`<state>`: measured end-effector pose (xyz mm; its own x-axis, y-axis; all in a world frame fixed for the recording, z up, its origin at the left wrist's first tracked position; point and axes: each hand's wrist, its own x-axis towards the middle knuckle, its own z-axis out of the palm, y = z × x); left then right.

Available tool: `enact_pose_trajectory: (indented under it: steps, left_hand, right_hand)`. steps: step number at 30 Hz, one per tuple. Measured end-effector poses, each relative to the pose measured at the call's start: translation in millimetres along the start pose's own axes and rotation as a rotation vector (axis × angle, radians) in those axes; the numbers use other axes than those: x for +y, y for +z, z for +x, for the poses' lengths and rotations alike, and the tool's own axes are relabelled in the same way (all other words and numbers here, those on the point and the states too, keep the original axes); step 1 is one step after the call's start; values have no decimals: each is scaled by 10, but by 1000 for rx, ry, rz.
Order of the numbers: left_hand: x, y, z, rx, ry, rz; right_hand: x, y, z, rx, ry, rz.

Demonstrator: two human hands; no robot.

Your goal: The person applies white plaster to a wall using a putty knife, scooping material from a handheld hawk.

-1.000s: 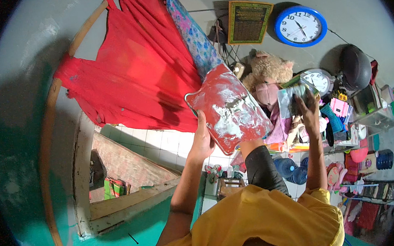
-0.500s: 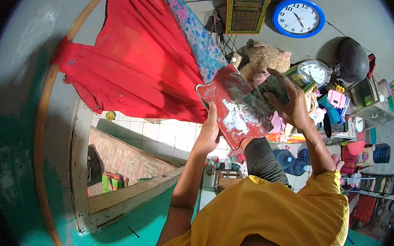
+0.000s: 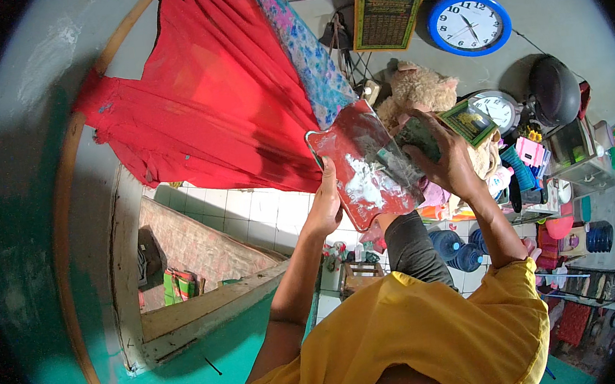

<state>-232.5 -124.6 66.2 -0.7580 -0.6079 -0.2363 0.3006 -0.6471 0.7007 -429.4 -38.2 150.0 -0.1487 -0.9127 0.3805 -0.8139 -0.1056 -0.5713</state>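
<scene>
My left hand (image 3: 325,206) grips the near left edge of a red flat board (image 3: 346,137), thumb on top. A smear of white paste (image 3: 365,186) covers the middle of the board. In my right hand (image 3: 453,155) is a flat scraper (image 3: 417,137), greyish green and stained, pinched between thumb and fingers. Its lower edge lies over the right part of the board, by the paste, and appears to touch it. The fingers under the board are hidden.
A red cloth (image 3: 222,112) and a blue flowered cloth (image 3: 304,55) hang ahead on the left. Below is a window-like opening with a wooden frame (image 3: 208,301). A plush toy (image 3: 422,89), a wall clock (image 3: 469,24) and blue water bottles (image 3: 464,255) are to the right.
The scraper has tilted in my right hand, so less of its face shows over the board. My left hand and the board have stayed nearly in place.
</scene>
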Motion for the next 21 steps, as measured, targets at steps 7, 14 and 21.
enact_pose_trajectory:
  steps: [7, 14, 21]
  left_hand:
    - [-6, -94, 70, -73, -17, -61]
    - [-91, -109, 176, 51, 21, -76]
    - [-164, -181, 350, 12, 65, -283]
  right_hand:
    - [70, 124, 89, -71, -183, -78]
    - [305, 207, 119, -70, -72, 48]
    - [652, 134, 127, -141, 241, 638]
